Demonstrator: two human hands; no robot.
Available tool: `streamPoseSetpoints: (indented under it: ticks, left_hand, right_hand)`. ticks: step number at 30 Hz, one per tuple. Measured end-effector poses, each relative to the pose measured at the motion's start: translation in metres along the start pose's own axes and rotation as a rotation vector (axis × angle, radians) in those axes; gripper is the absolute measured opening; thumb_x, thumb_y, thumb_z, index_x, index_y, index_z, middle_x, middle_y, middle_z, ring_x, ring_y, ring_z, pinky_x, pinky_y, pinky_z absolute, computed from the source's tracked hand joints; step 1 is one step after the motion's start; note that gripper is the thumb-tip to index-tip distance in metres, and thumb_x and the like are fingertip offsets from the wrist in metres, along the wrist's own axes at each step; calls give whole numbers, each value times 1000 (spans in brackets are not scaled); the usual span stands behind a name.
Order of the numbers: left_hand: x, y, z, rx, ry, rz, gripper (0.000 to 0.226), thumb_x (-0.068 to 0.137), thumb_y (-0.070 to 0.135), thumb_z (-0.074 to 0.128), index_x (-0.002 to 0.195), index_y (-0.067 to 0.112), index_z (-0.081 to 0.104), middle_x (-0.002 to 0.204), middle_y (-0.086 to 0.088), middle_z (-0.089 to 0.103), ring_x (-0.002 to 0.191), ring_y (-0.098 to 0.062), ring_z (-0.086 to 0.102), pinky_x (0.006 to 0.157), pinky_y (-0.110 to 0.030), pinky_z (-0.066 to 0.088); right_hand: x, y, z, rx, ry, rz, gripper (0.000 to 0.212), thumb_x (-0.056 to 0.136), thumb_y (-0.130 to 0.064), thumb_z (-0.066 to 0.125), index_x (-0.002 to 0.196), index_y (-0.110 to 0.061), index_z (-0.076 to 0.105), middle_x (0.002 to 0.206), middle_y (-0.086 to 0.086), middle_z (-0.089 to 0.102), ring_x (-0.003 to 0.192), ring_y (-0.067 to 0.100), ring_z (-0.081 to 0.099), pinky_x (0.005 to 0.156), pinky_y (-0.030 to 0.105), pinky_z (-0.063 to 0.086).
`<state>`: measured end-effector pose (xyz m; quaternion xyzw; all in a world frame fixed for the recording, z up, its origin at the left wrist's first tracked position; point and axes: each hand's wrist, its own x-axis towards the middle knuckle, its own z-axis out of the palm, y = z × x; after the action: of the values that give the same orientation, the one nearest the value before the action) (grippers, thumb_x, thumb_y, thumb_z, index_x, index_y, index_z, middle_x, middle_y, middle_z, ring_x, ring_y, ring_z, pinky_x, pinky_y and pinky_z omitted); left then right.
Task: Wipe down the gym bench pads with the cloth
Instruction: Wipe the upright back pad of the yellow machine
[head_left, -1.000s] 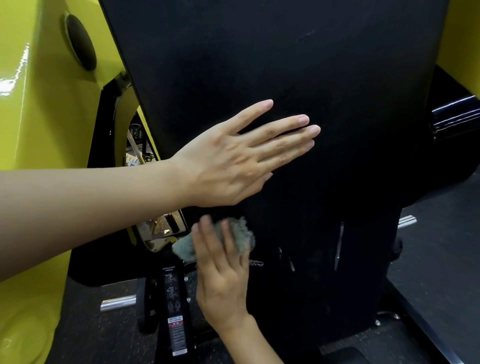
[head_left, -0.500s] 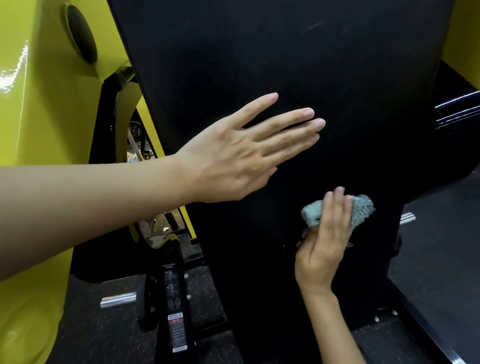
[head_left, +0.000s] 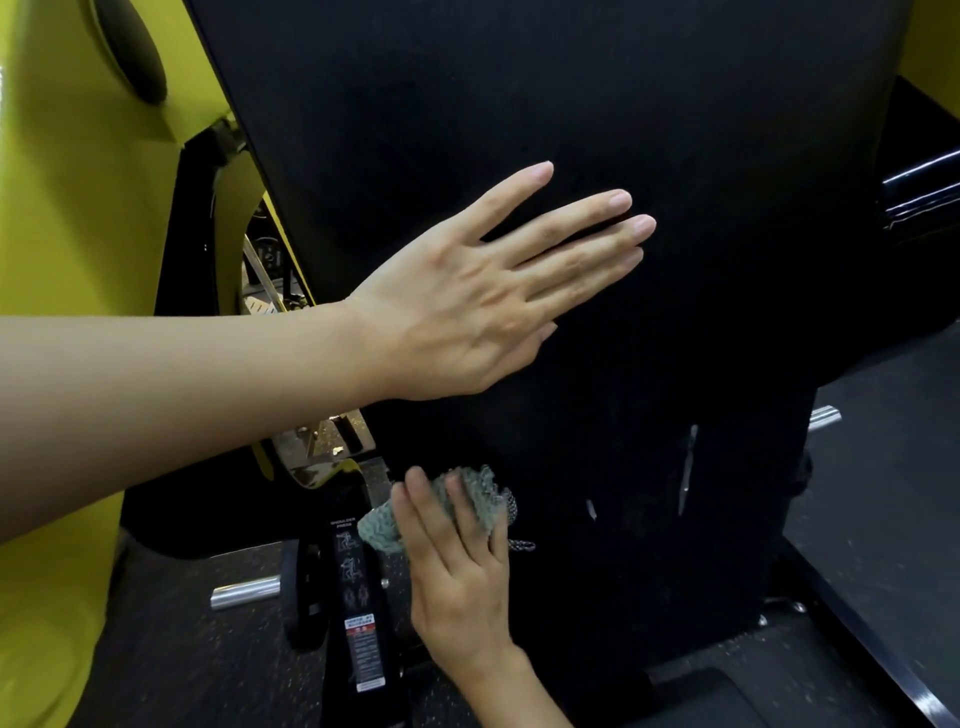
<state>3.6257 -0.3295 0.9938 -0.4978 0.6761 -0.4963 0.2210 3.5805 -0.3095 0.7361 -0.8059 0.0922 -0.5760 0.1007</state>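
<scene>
The back pad (head_left: 545, 93) is lying open across its upper stretch and its lower right part, around a slit (head_left: 689, 467). The left hand (head_left: 467, 317) is lying flat across the middle, blocking passage there. The right hand (head_left: 460, 577) is pressing the cloth (head_left: 480, 493) at the lower left edge, where a labelled black post (head_left: 359, 597) is standing just beside it. The yellow frame (head_left: 72, 218) is crowding the left side.
</scene>
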Motion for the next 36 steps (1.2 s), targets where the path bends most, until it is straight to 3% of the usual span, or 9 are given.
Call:
streamPoseSetpoints:
  ticks: [3, 5, 7, 12, 19, 24, 28, 32, 36]
  left_hand:
    - [0, 1, 1, 9, -2, 3, 59, 104, 31, 13, 158, 10, 0, 166, -6, 1, 153, -23, 3, 121, -47, 1]
    - [0, 1, 0, 9, -3, 3, 59, 104, 31, 14, 158, 10, 0, 166, -6, 1, 153, -23, 3, 121, -47, 0]
    - [0, 2, 0, 9, -8, 1, 59, 104, 30, 13, 158, 10, 0, 166, -6, 1, 153, -24, 3, 121, -48, 0]
    - [0, 4, 2, 32, 4, -8, 60, 104, 32, 15, 158, 10, 1, 166, -6, 2, 153, -24, 4, 121, -48, 3]
    - [1, 9, 3, 23, -9, -13, 61, 104, 33, 14, 157, 10, -2, 166, -7, -1, 153, -25, 2, 121, -49, 2]
    - [3, 12, 2, 31, -25, -3, 61, 103, 32, 14, 157, 10, -3, 166, -6, -2, 153, -25, 0, 121, -49, 0]
    - [4, 13, 3, 47, -22, 1, 60, 103, 31, 13, 157, 10, -3, 166, -7, -2, 153, -26, 1, 121, -50, 2]
    - [5, 15, 2, 45, -24, -1, 61, 103, 31, 15, 157, 9, -2, 166, -7, -1, 153, -27, 2, 121, -50, 3]
    - [6, 17, 2, 37, -32, -5, 62, 102, 30, 16, 158, 10, -1, 166, -6, 0, 153, -26, 3, 121, -50, 1]
  right_hand:
    - [-2, 21, -10, -49, -25, -108, 69, 97, -9, 43, 157, -27, 15, 164, -14, 12, 150, 7, 18, 123, 40, 8]
    - [-1, 40, -20, -40, -6, -78, 64, 100, -12, 41, 157, -28, 16, 164, -15, 13, 149, 6, 20, 120, 43, 19]
    - [-1, 62, -30, -51, 30, -13, 55, 105, -15, 30, 157, -28, 17, 164, -15, 13, 149, 9, 20, 112, 49, 30]
    - [7, 101, -49, -111, 146, 114, 51, 108, -14, 25, 157, -25, 15, 165, -12, 11, 151, 14, 13, 120, 45, 18]
    - [19, 46, -25, 69, 300, 482, 52, 105, -8, 24, 155, -15, 18, 165, -11, 8, 153, 23, 7, 123, 45, 12]
    - [13, 13, -11, 116, 170, 333, 52, 107, -20, 23, 158, -24, 10, 165, -10, 7, 153, 21, 7, 123, 46, 9]
    - [-2, 24, -13, 81, 51, 106, 53, 108, -21, 28, 158, -26, 11, 165, -12, 10, 151, 14, 13, 107, 56, 30]
    - [1, 54, -28, 71, 65, 119, 52, 108, -25, 27, 157, -27, 13, 164, -13, 12, 151, 12, 16, 102, 58, 33]
    - [8, 85, -45, 8, 99, 147, 52, 108, -32, 23, 158, -26, 13, 165, -12, 9, 151, 13, 13, 111, 56, 25]
